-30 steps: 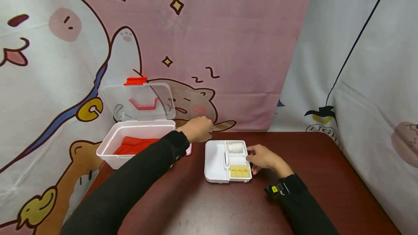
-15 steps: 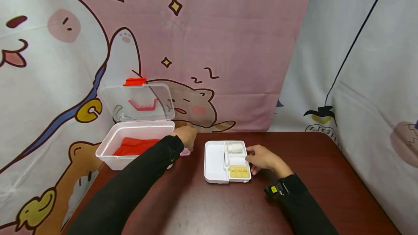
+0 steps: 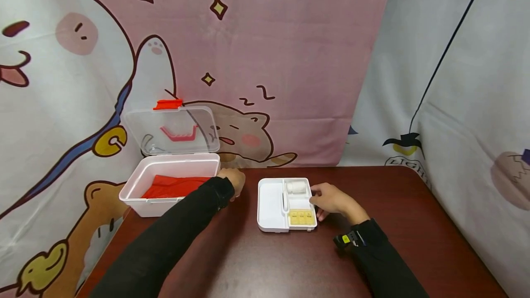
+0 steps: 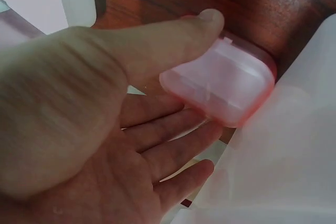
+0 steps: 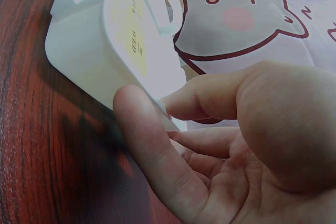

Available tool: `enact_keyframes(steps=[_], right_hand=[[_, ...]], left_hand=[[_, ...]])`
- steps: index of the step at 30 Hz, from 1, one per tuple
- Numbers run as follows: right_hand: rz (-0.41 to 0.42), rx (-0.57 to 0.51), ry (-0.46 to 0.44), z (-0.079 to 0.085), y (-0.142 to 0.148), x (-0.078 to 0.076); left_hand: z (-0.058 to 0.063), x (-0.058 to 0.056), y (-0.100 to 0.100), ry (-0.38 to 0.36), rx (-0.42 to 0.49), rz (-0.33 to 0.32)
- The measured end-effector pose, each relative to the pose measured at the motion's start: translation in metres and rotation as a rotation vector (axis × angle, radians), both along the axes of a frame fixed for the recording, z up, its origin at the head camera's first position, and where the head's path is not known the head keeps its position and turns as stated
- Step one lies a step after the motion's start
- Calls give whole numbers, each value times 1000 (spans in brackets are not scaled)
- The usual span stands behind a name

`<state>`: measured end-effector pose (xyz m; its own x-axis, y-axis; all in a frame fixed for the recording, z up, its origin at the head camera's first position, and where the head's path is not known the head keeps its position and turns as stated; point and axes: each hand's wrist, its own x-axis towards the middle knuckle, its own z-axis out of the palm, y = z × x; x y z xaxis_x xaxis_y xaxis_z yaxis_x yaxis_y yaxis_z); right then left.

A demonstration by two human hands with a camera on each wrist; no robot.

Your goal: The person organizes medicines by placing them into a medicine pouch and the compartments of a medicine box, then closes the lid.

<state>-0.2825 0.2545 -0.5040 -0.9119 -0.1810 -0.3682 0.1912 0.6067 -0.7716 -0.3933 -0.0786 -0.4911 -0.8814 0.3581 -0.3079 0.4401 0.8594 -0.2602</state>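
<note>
My left hand (image 3: 233,181) is beside the plastic bin, mostly cut off behind its sleeve in the head view. In the left wrist view its thumb lies over one edge of a small translucent pink box (image 4: 226,80), with the fingertips at the opposite edge. The head view hides that box. On the table, a white pill organizer (image 3: 271,206) shows yellow day compartments (image 3: 301,217) and a white rounded thing (image 3: 296,186) in its upper compartment. My right hand (image 3: 333,200) pinches the organizer's right edge; the right wrist view shows the thumb over the rim and a finger against the outer wall.
An open translucent bin (image 3: 151,207) stands at the left with red cloth (image 3: 174,186) inside. Its clear lid (image 3: 186,147), with a pink handle, is raised behind it. A printed fabric backdrop (image 3: 290,59) rises behind the brown table (image 3: 256,261).
My left hand has moved left and slightly down from near the organizer to the bin's right side, covering the pink box. The right hand stays at the organizer's edge.
</note>
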Motion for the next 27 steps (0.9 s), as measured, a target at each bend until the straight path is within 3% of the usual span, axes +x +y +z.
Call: enact_keyframes(steps=[1, 4, 6, 8, 12, 13, 15, 19, 20, 23, 27], right_hand=[[3, 2, 2, 0, 0, 0], [3, 4, 4, -1, 1, 0], [2, 5, 4, 0, 1, 0], [4, 7, 7, 0, 1, 0], [6, 14, 9, 0, 1, 1], [6, 14, 8, 0, 0, 1], [8, 14, 10, 0, 0, 1], [13, 12, 15, 0, -1, 1], [14, 13, 16, 0, -1, 1], [12, 15, 14, 0, -1, 1], [9, 15, 15, 0, 0, 0]], left_hand=[[-3, -3, 1, -15, 1, 14], [30, 29, 10, -24, 18, 46], [41, 45, 13, 4, 45, 44], [44, 51, 14, 26, 63, 42], [27, 36, 12, 49, 71, 25], [6, 18, 5, 54, 89, 8], [0, 8, 2, 44, 94, 2], [10, 7, 3, 32, 148, 4], [31, 19, 9, 32, 149, 18], [49, 26, 12, 64, 188, 0], [64, 31, 18, 99, 229, -55]])
